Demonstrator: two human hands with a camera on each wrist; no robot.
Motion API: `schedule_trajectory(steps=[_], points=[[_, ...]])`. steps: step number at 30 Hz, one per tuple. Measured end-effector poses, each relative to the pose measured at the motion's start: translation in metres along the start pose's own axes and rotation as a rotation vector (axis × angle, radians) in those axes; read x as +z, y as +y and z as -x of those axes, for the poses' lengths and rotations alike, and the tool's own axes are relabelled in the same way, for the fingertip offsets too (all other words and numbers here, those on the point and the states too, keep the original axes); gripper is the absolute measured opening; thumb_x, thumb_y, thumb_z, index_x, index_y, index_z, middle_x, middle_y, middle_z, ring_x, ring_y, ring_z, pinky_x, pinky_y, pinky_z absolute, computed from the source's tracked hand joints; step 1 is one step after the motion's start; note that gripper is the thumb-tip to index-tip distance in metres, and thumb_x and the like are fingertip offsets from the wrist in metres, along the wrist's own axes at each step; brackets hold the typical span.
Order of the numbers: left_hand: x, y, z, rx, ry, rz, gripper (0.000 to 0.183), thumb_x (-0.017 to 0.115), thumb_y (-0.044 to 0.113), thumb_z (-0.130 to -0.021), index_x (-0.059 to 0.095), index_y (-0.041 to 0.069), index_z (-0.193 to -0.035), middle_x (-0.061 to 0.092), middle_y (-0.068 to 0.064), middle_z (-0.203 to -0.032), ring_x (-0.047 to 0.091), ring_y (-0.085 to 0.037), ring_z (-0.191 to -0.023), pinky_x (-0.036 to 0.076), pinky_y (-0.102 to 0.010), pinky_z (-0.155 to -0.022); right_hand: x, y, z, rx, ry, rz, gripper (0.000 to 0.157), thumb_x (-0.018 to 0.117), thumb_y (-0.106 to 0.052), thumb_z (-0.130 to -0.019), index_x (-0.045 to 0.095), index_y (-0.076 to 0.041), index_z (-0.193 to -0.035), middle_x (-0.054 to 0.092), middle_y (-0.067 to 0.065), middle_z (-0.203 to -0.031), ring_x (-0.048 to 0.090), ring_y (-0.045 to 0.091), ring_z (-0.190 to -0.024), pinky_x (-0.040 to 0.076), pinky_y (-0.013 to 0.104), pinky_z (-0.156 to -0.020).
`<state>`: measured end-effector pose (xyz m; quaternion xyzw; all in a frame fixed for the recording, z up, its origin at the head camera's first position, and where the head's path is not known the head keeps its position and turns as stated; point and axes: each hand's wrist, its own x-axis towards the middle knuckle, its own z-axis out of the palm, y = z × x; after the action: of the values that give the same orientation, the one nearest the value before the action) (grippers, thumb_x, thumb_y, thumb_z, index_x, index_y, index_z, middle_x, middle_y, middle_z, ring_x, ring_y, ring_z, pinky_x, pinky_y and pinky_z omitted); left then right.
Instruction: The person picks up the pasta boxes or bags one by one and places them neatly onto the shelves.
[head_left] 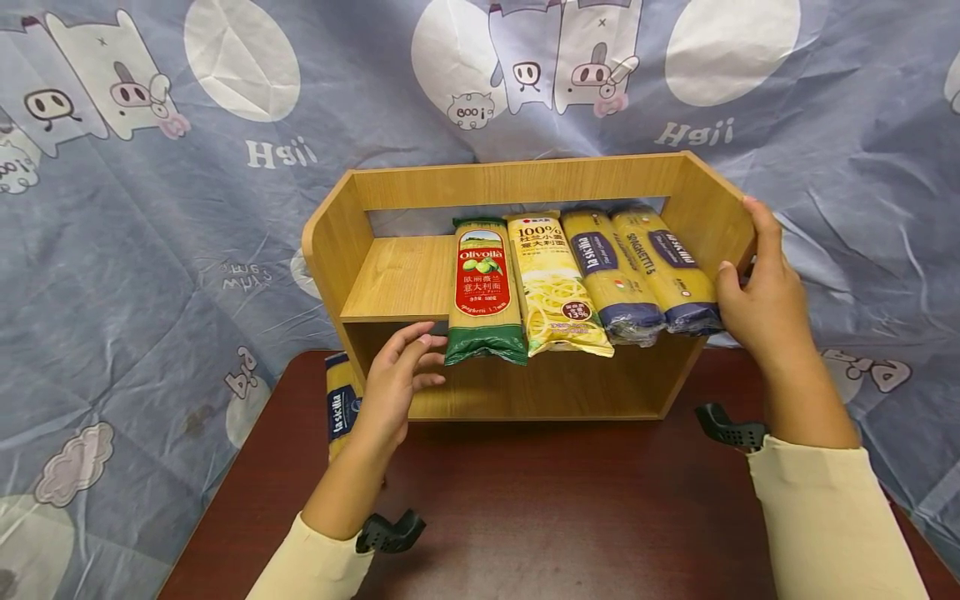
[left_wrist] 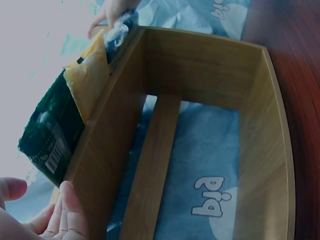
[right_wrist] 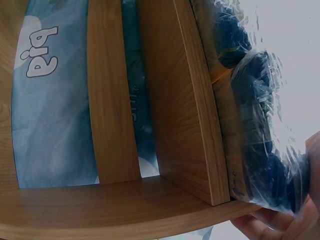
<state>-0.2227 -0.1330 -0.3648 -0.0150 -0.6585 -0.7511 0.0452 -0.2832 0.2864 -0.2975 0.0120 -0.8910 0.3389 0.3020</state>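
On the upper board of a small wooden shelf (head_left: 517,417) lie several spaghetti packs side by side. From left they are a green-ended Olivoilà pack (head_left: 483,283), a yellow pack (head_left: 558,283) with a noodle picture, and two blue-and-yellow La Sicilia packs (head_left: 611,275). My left hand (head_left: 393,375) holds nothing; its fingertips are at the board's front edge, just left of the green end (left_wrist: 55,130). My right hand (head_left: 768,292) grips the shelf's right side panel, thumb on the inner side and fingers outside, beside the rightmost pack (right_wrist: 265,135).
Another La Sicilia pack (head_left: 341,400) lies on the dark red table (head_left: 570,508), left of the shelf and partly behind my left forearm. A blue cartoon-printed cloth (head_left: 360,92) hangs behind and at the sides. The packs' near ends jut past the upper board.
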Motion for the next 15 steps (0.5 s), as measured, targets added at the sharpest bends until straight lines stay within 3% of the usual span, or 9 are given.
schedule_trajectory(steps=[6,15], points=[[-0.012,-0.004,0.001,0.001,0.001,-0.015,0.032,0.054,0.022,-0.105,0.058,0.013,-0.135,0.067,-0.007,-0.123,0.067,-0.016,-0.099,0.058,-0.03,-0.079,0.0,0.001,-0.001,-0.004,0.004,0.01,0.07,0.046,-0.018,-0.1,0.015,-0.04,-0.159,0.046,0.039,-0.144,0.05,0.063,-0.114,0.035,0.073,-0.091],[-0.028,-0.015,0.003,-0.01,0.065,-0.096,0.028,0.055,0.02,-0.103,0.061,0.013,-0.13,0.069,0.003,-0.114,0.067,-0.017,-0.102,0.057,-0.037,-0.088,0.001,0.002,-0.001,-0.013,0.011,0.005,0.07,0.046,-0.018,-0.099,0.016,-0.04,-0.159,0.046,0.04,-0.144,0.05,0.062,-0.113,0.035,0.073,-0.09]])
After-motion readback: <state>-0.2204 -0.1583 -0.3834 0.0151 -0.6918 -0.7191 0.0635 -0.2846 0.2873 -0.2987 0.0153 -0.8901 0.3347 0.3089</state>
